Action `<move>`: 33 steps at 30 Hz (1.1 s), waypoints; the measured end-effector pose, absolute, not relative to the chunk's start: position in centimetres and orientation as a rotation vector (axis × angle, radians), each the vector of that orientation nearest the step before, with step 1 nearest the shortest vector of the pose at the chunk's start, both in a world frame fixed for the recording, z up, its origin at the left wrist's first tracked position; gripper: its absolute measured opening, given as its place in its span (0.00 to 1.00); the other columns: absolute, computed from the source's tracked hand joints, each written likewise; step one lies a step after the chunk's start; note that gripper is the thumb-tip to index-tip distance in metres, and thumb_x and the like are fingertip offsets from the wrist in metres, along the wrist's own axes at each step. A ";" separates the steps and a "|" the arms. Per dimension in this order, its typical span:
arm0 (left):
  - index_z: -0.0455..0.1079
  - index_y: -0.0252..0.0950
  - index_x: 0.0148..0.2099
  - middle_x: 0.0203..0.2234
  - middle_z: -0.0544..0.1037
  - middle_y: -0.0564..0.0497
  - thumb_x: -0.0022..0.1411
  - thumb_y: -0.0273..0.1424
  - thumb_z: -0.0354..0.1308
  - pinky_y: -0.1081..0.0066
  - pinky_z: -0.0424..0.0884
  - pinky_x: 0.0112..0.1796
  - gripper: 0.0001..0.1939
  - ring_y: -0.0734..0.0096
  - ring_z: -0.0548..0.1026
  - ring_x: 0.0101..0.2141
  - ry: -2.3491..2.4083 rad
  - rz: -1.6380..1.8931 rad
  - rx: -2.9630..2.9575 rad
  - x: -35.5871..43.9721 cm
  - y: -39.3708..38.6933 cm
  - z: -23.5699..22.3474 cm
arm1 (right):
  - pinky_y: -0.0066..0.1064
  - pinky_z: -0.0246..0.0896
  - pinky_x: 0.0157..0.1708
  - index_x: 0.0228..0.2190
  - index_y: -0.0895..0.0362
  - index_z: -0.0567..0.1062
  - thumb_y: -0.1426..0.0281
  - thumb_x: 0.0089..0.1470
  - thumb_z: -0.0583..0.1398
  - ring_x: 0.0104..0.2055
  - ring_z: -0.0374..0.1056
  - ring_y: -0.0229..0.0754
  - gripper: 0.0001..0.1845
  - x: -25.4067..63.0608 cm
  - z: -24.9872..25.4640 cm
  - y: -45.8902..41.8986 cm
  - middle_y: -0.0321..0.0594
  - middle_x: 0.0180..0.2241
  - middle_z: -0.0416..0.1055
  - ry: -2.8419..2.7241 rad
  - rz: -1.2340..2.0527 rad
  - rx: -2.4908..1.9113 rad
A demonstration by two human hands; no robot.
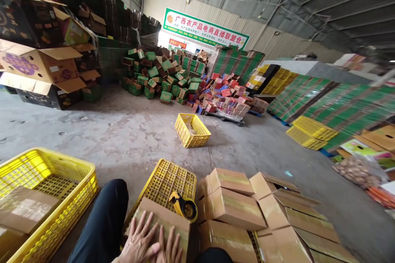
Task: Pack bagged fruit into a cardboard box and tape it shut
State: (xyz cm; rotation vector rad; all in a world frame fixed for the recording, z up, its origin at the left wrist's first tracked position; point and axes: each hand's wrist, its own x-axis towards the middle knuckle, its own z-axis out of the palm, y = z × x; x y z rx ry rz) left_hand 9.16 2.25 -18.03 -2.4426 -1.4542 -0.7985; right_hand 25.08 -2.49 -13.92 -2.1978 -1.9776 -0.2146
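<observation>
Both my hands press flat on top of a brown cardboard box [166, 213]. My left hand [139, 238] lies on its left side with fingers spread. My right hand [169, 246] is beside it, fingers stretched out, the thumbs close together. Beneath the box is an upturned yellow plastic crate [168, 176]. A yellow and black tape dispenser [183, 206] rests at the box's far right edge, touched by neither hand. Several brown cardboard boxes [237, 207] stand just right of the crate, with tape along their tops.
Left of my knee, a yellow crate [92, 172] holds taped boxes. Another yellow crate [193, 135] sits on the concrete floor ahead. Beyond it lie heaps of green boxes [166, 96] and red boxes [226, 92]. Wrapped green stacks [348, 107] stand at right, large cartons [55, 65] at left.
</observation>
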 end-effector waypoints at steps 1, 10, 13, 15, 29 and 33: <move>0.65 0.58 0.72 0.67 0.72 0.49 0.71 0.58 0.51 0.45 0.74 0.58 0.32 0.42 0.74 0.63 -1.433 -0.783 -2.490 9.7 2.4 -17.9 | 0.70 0.70 0.55 0.64 0.41 0.73 0.61 0.69 0.54 0.64 0.71 0.73 0.25 24.7 -13.7 -2.2 0.53 0.65 0.71 -1.992 -0.176 -2.169; 0.53 0.46 0.78 0.70 0.69 0.50 0.77 0.54 0.45 0.65 0.69 0.62 0.36 0.60 0.72 0.66 -1.253 -0.751 -2.661 8.4 4.0 -15.2 | 0.70 0.66 0.59 0.66 0.48 0.73 0.56 0.72 0.48 0.69 0.65 0.68 0.29 28.7 -14.3 -1.7 0.55 0.69 0.66 -1.938 -0.144 -2.194; 0.51 0.45 0.79 0.70 0.69 0.48 0.77 0.55 0.45 0.65 0.68 0.63 0.37 0.61 0.71 0.66 -1.274 -0.749 -2.683 7.9 4.3 -14.3 | 0.68 0.68 0.58 0.67 0.51 0.72 0.50 0.73 0.40 0.69 0.65 0.68 0.37 30.5 -14.7 -2.1 0.56 0.69 0.65 -1.879 -0.115 -2.211; 0.51 0.47 0.79 0.70 0.69 0.48 0.77 0.55 0.44 0.64 0.68 0.63 0.36 0.60 0.71 0.66 -1.282 -0.740 -2.705 7.8 4.4 -14.1 | 0.65 0.70 0.56 0.67 0.55 0.71 0.47 0.72 0.36 0.70 0.65 0.68 0.42 31.1 -15.1 -2.5 0.56 0.70 0.65 -1.819 -0.095 -2.219; 0.63 0.41 0.74 0.70 0.67 0.41 0.75 0.57 0.44 0.51 0.68 0.63 0.37 0.45 0.66 0.69 -1.536 -0.654 -2.653 7.5 2.6 -14.3 | 0.67 0.58 0.66 0.69 0.60 0.68 0.61 0.73 0.43 0.74 0.57 0.66 0.33 27.6 -13.9 -3.2 0.55 0.72 0.60 -1.912 -0.014 -2.234; 0.60 0.47 0.76 0.72 0.64 0.46 0.76 0.56 0.42 0.55 0.68 0.64 0.35 0.51 0.66 0.69 -1.395 -0.610 -2.838 8.9 1.7 -13.9 | 0.60 0.60 0.67 0.69 0.49 0.67 0.65 0.71 0.48 0.74 0.58 0.60 0.30 25.8 -13.0 -2.7 0.43 0.72 0.61 -2.014 0.078 -2.175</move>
